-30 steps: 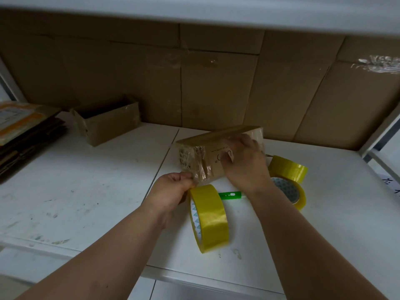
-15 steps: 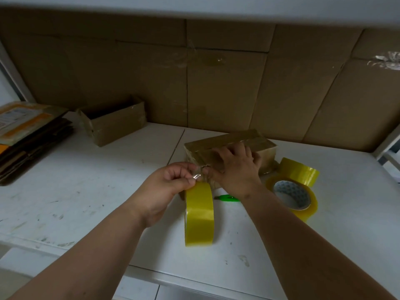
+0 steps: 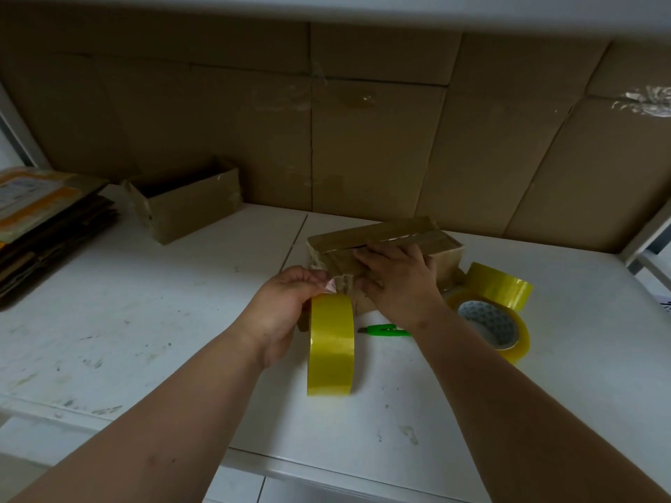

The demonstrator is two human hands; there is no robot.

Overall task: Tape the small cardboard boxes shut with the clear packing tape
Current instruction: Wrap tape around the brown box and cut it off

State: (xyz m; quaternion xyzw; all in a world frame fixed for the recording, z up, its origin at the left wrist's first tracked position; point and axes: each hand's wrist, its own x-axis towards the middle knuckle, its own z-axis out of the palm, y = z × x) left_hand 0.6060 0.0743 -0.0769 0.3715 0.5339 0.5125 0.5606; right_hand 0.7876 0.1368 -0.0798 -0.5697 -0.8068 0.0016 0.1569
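A small closed cardboard box (image 3: 385, 235) lies on the white table (image 3: 145, 314) in the middle, with shiny tape strips along its top. My right hand (image 3: 397, 281) lies over its near side with fingers spread, pressing the tape down. My left hand (image 3: 281, 306) pinches the free end of the tape at the box's left corner. Below that pinch, a yellowish tape roll (image 3: 330, 344) stands on edge, hanging from the strip.
Two more tape rolls (image 3: 493, 310) sit to the right of the box. A green cutter (image 3: 386, 330) lies just in front of it. An open cardboard box (image 3: 188, 205) stands at the back left, flat cartons (image 3: 43, 226) are stacked at far left, and a cardboard wall closes the back.
The box has been lowered from tilted to lying flat. The tape roll turned edge-on toward me. My right hand slid from the box's face to its near left side.
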